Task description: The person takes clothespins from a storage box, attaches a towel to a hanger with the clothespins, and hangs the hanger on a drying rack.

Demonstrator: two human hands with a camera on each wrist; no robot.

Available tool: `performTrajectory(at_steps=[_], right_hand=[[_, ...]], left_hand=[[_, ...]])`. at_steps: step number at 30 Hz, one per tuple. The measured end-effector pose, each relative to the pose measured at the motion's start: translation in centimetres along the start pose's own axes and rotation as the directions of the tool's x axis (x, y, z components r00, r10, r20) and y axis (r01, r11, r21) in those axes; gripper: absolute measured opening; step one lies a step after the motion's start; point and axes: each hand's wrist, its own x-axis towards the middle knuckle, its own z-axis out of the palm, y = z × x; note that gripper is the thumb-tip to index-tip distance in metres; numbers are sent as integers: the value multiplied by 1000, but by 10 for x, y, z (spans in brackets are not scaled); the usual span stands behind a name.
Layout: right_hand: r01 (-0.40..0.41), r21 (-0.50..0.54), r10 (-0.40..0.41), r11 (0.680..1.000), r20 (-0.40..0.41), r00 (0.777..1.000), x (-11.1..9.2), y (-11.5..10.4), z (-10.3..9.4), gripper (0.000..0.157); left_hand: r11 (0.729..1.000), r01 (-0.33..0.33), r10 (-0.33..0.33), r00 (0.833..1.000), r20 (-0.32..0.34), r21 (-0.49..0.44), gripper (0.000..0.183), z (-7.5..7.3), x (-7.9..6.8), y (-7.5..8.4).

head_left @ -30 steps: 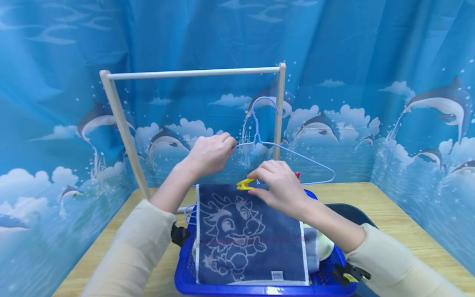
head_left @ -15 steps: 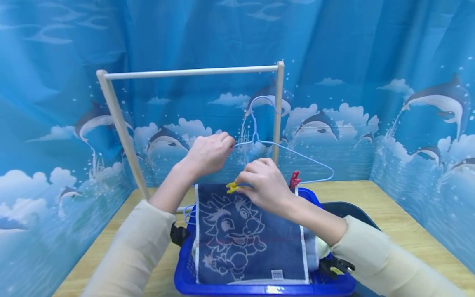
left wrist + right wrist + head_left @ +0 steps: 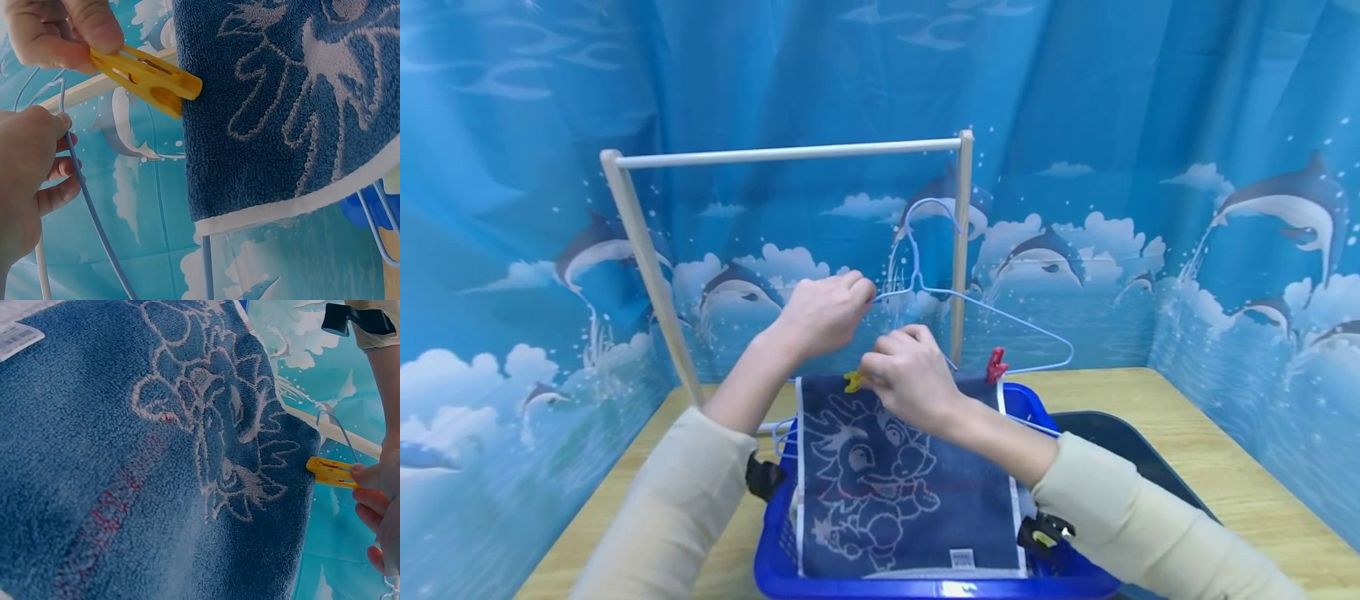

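Note:
My left hand (image 3: 829, 312) grips the left shoulder of a light blue wire hanger (image 3: 917, 271), whose hook points up. A dark blue towel (image 3: 910, 517) with a white cartoon outline and white borders hangs along the hanger's bottom bar. At its top right corner sits a red clothespin (image 3: 996, 367). A yellow clothespin (image 3: 147, 81) is pinched between thumb and fingers of my right hand (image 3: 910, 375). In the left wrist view its jaw end is right at the towel's top edge, left of the middle. The hanger's lower left part is mostly hidden by the towel.
Below the towel stands a blue plastic basket (image 3: 1037, 587). Behind it at right is a dark bin (image 3: 1120, 442). A rack with a white rail (image 3: 790, 155) and wooden posts rises at the back left. More hangers (image 3: 784, 440) poke out left of the basket, on a wooden table (image 3: 1195, 417).
My right hand has moved left along the towel's top edge with the yellow clothespin. The red clothespin, nearly hidden at first, now shows fully. My left hand stays on the hanger.

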Motion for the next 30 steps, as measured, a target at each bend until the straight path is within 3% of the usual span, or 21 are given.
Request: performTrajectory(at_steps=[10,20,30], right_hand=[[-27,-34,27,999,14,1000,1,-1,8,13],[-67,-69,76,995,123,990,1,-4,13,10],[-16,-120,40,993,198,979,-2,-3,11,23]], left_hand=[[1000,-4,4,999,-35,6,11,1,-1,3],[1000,2,-4,995,-97,-24,13,3,-7,-1],[1000,-16,15,994,-104,-4,10,7,-8,-3]])
